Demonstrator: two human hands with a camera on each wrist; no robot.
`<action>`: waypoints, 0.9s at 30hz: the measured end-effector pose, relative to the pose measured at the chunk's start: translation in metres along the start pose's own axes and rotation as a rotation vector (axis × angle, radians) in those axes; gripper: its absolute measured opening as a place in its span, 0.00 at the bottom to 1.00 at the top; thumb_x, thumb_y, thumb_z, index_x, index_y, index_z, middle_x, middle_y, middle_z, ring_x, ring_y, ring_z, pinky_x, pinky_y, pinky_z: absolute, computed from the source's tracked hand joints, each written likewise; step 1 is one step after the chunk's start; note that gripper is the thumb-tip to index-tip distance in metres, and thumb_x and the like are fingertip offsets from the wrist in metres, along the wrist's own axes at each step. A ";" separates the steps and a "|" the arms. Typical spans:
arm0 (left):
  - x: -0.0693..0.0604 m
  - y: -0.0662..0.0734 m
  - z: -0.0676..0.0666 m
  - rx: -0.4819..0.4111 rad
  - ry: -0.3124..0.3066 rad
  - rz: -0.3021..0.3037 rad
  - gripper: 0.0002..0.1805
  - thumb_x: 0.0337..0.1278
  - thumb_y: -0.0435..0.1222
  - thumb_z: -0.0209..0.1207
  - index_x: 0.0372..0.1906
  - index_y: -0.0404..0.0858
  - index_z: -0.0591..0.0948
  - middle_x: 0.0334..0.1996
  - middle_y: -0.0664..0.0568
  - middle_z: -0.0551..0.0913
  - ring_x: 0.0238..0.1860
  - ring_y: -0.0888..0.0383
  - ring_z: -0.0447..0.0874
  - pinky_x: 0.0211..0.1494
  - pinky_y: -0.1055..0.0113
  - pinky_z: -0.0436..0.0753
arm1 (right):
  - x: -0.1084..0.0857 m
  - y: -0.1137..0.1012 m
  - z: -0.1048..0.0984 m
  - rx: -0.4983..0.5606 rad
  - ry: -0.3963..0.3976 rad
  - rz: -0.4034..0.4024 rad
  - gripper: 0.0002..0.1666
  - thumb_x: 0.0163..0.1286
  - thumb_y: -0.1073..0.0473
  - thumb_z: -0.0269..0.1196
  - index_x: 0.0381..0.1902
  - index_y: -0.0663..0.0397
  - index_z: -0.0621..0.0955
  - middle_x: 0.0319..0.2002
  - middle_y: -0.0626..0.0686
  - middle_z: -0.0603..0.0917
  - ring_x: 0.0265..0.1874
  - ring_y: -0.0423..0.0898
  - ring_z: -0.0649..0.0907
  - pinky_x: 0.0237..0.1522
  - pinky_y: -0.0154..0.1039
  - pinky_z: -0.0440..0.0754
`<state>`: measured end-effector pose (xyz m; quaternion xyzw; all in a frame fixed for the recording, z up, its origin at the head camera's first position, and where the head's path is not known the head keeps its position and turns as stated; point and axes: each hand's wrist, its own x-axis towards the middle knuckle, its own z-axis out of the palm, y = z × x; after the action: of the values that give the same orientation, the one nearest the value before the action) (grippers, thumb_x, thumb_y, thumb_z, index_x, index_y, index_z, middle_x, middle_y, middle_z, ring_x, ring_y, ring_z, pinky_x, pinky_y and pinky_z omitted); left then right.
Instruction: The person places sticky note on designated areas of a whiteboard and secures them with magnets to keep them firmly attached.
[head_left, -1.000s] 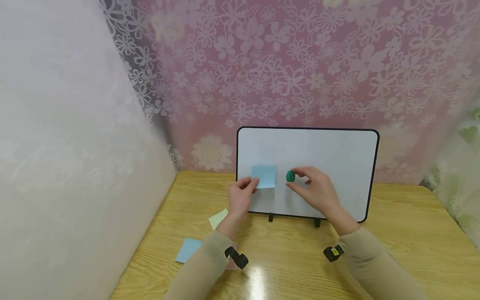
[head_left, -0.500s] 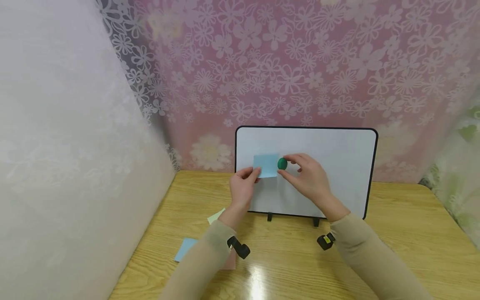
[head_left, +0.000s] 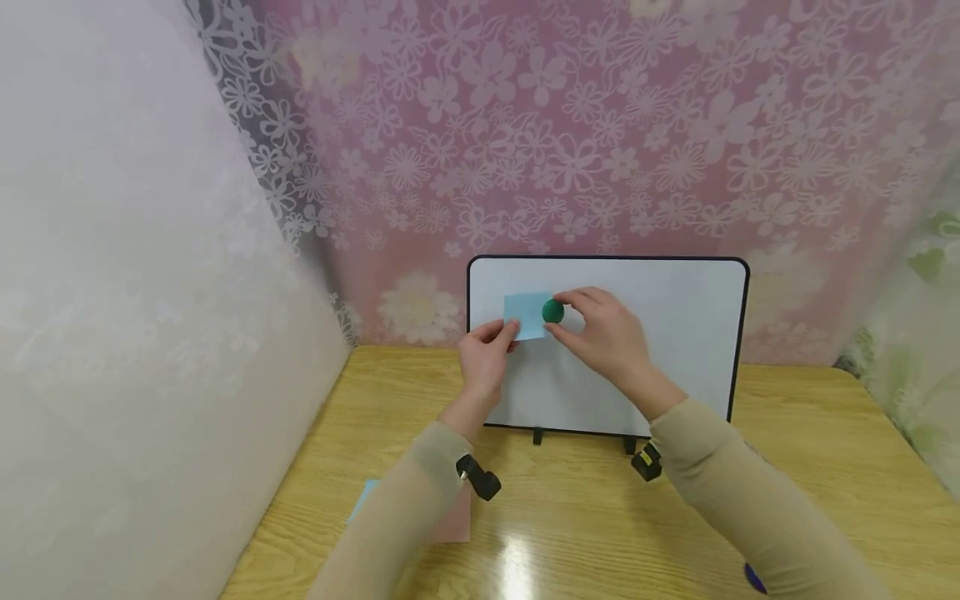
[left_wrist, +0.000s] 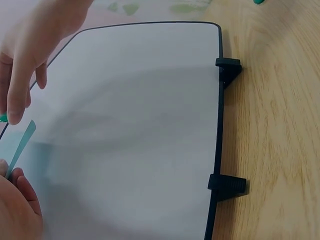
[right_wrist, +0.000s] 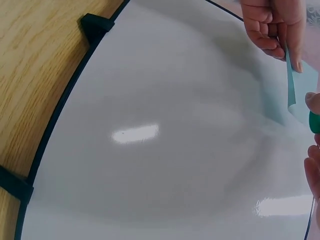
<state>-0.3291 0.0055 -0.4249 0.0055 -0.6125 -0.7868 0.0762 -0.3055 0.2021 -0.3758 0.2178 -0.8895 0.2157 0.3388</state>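
Observation:
My left hand [head_left: 484, 360] pinches a light-blue sticky note [head_left: 525, 315] by its lower left corner, in front of the white part of a whiteboard [head_left: 637, 367]. In the right wrist view the note [right_wrist: 303, 90] stands off the board, one edge slightly curled and a bluish shadow beside it. A round green magnet [head_left: 552, 312] is between the thumb and fingertips of my right hand [head_left: 609, 343]. It overlaps the note's right edge in the head view; whether they touch I cannot tell. The left wrist view shows only a sliver of the magnet [left_wrist: 3, 118].
Black feet [head_left: 537, 436] support the board on the wooden table [head_left: 570, 517]. Partly under my left sleeve lie a pink note [head_left: 456, 521] and a blue note [head_left: 363, 500]. A purple object [head_left: 754, 577] peeks out beside my right sleeve. Patterned curtains [head_left: 525, 125] hang behind.
Both hands have risen along the board with the note and magnet. The magnet has moved left to the note's edge and turned its round face forward. My left sleeve now covers the pale green note.

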 end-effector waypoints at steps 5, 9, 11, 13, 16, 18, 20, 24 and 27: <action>0.003 0.001 0.000 0.012 0.009 0.000 0.15 0.66 0.39 0.75 0.49 0.32 0.91 0.42 0.45 0.88 0.35 0.55 0.89 0.49 0.62 0.90 | 0.005 -0.004 0.003 -0.041 -0.034 -0.020 0.27 0.64 0.50 0.81 0.56 0.56 0.88 0.53 0.56 0.88 0.56 0.57 0.85 0.48 0.55 0.88; 0.006 0.001 0.000 0.027 0.010 0.024 0.14 0.66 0.37 0.75 0.49 0.31 0.91 0.41 0.45 0.88 0.35 0.55 0.88 0.48 0.62 0.90 | 0.010 -0.010 0.003 -0.049 -0.052 -0.033 0.26 0.65 0.51 0.80 0.57 0.55 0.88 0.54 0.55 0.88 0.55 0.57 0.85 0.49 0.54 0.88; 0.009 0.002 0.000 0.035 0.016 0.038 0.14 0.67 0.37 0.74 0.48 0.31 0.91 0.40 0.44 0.87 0.35 0.55 0.88 0.48 0.62 0.90 | 0.014 -0.012 0.003 -0.056 -0.054 -0.041 0.26 0.65 0.51 0.80 0.57 0.55 0.88 0.54 0.56 0.88 0.54 0.57 0.85 0.49 0.54 0.88; 0.011 0.004 0.000 0.048 0.017 0.045 0.13 0.67 0.37 0.74 0.48 0.31 0.91 0.40 0.45 0.87 0.36 0.55 0.88 0.48 0.62 0.90 | 0.017 -0.014 0.003 -0.066 -0.053 -0.046 0.26 0.65 0.51 0.80 0.57 0.56 0.88 0.53 0.56 0.88 0.54 0.57 0.85 0.49 0.54 0.88; 0.013 0.007 0.000 0.064 0.017 0.054 0.13 0.68 0.37 0.73 0.48 0.32 0.91 0.41 0.45 0.87 0.37 0.54 0.89 0.48 0.62 0.90 | 0.023 -0.016 0.004 -0.078 -0.046 -0.053 0.26 0.66 0.52 0.80 0.57 0.57 0.88 0.53 0.57 0.87 0.54 0.57 0.85 0.49 0.54 0.88; 0.014 0.009 0.001 0.071 0.018 0.056 0.13 0.69 0.37 0.73 0.49 0.32 0.91 0.41 0.45 0.87 0.38 0.55 0.89 0.49 0.62 0.90 | 0.026 -0.017 0.004 -0.081 -0.043 -0.056 0.25 0.66 0.52 0.80 0.57 0.58 0.88 0.53 0.57 0.87 0.54 0.58 0.85 0.49 0.54 0.88; 0.015 0.010 0.002 0.070 0.023 0.058 0.13 0.69 0.37 0.73 0.49 0.32 0.90 0.41 0.45 0.88 0.37 0.55 0.89 0.48 0.62 0.90 | 0.029 -0.018 0.004 -0.085 -0.042 -0.060 0.25 0.66 0.53 0.79 0.57 0.58 0.87 0.53 0.58 0.87 0.54 0.58 0.85 0.50 0.54 0.88; 0.018 0.013 0.006 0.058 0.041 0.057 0.14 0.68 0.37 0.73 0.50 0.31 0.90 0.41 0.45 0.88 0.36 0.56 0.89 0.47 0.63 0.90 | 0.036 -0.020 0.005 -0.102 -0.049 -0.061 0.26 0.67 0.52 0.79 0.57 0.59 0.87 0.54 0.58 0.87 0.55 0.59 0.84 0.51 0.54 0.88; 0.019 0.016 0.008 0.051 0.055 0.053 0.14 0.68 0.37 0.74 0.50 0.30 0.90 0.41 0.44 0.88 0.36 0.56 0.89 0.47 0.63 0.90 | 0.041 -0.020 0.006 -0.117 -0.049 -0.057 0.25 0.67 0.52 0.79 0.57 0.59 0.87 0.54 0.58 0.87 0.55 0.59 0.85 0.51 0.53 0.88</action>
<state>-0.3469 0.0070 -0.4064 0.0128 -0.6298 -0.7682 0.1140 -0.3253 0.1729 -0.3468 0.2279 -0.9022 0.1482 0.3349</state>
